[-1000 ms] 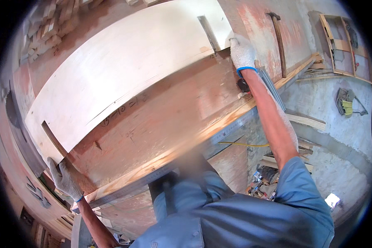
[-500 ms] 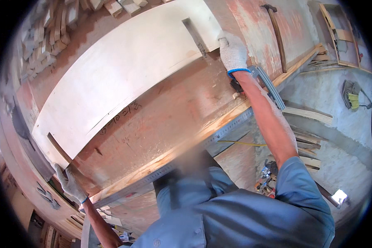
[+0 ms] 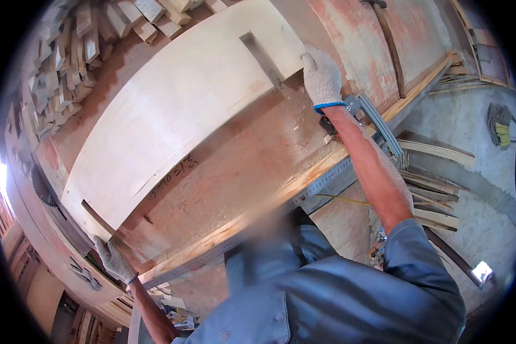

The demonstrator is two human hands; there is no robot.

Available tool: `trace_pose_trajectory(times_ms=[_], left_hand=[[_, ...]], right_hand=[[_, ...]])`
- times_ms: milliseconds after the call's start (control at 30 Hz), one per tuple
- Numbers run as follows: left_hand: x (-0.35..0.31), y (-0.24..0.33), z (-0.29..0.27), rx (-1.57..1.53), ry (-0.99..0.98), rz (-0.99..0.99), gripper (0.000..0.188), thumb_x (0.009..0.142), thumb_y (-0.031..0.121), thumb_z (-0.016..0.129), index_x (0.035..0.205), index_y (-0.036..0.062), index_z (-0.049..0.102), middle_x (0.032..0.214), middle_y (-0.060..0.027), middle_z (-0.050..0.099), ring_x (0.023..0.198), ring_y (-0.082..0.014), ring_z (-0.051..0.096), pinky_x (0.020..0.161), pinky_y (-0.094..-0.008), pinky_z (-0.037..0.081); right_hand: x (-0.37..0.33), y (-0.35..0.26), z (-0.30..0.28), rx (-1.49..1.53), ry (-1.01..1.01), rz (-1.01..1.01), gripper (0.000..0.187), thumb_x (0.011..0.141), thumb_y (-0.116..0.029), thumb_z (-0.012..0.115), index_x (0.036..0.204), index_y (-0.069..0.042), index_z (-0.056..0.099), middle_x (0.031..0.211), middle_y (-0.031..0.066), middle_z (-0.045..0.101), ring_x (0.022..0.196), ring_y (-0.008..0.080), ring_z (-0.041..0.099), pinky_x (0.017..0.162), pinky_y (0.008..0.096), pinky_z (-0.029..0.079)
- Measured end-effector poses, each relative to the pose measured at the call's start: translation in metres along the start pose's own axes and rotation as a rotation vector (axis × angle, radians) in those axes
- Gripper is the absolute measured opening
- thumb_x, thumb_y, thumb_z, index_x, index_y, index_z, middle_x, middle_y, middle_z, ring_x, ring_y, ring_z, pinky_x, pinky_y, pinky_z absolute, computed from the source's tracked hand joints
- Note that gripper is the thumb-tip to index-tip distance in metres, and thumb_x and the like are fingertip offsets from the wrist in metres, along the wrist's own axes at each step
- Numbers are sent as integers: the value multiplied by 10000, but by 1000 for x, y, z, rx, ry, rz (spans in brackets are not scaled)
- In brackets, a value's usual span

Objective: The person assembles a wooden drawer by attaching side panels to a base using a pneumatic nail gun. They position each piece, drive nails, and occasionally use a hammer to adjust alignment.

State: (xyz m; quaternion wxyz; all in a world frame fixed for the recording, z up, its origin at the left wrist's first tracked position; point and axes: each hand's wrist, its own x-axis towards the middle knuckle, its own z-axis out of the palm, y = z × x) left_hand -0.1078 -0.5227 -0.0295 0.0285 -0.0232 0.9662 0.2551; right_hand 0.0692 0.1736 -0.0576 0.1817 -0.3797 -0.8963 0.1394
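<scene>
A large pale, arc-shaped wooden panel (image 3: 178, 109) lies over the worktable (image 3: 252, 155), with a narrow slot near each end. My right hand (image 3: 323, 77), in a white knitted glove with a blue cuff, is closed on the panel's right end, thumb on top. At the lower left corner, my gloved left hand (image 3: 114, 261) grips the other end beside the slot. The fingers under the panel are hidden at both ends. Dark handwritten marks show on the tabletop just below the panel's curved inner edge.
Wood offcuts (image 3: 69, 74) are heaped at the far left. A hammer (image 3: 390, 51) lies at the far right. Along the front edge runs a metal ruler (image 3: 327, 175); a grey metal tool (image 3: 378, 120) sits by my right forearm. A saw (image 3: 54, 206) lies left.
The view has swung a little, so the left end of the panel and my left hand appear further right and lower. Both hands keep hold of the panel.
</scene>
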Motion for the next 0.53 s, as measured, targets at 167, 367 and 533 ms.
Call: trace_pose_trajectory(times_ms=[167, 367, 533], left_hand=[[1, 3, -1, -10, -11, -7, 539, 1048, 154, 607, 1548, 0, 477, 1545, -151, 553, 1344, -242, 576, 1136, -332, 436], [0, 0, 0, 37, 26, 34, 532, 1046, 184, 609, 1544, 33, 499, 1551, -169, 549, 1320, -250, 615, 1110, -343, 465], [5, 17, -2, 124, 7, -118, 543, 1034, 211, 633, 1533, 34, 514, 1554, -185, 538, 1333, -239, 612, 1133, -343, 452]], right_hand=[[2, -2, -4, 2, -23, -38, 278, 1002, -246, 530, 1160, -89, 697, 1032, 206, 693, 1027, 425, 636, 905, 542, 494], [7, -6, -5, -142, -74, -73, 268, 990, -224, 540, 1146, -75, 700, 1014, 215, 694, 997, 428, 643, 886, 557, 494], [15, -8, -7, -137, -228, 65, 373, 1002, -282, 571, 1312, -100, 669, 1162, 248, 702, 1116, 387, 662, 984, 521, 502]])
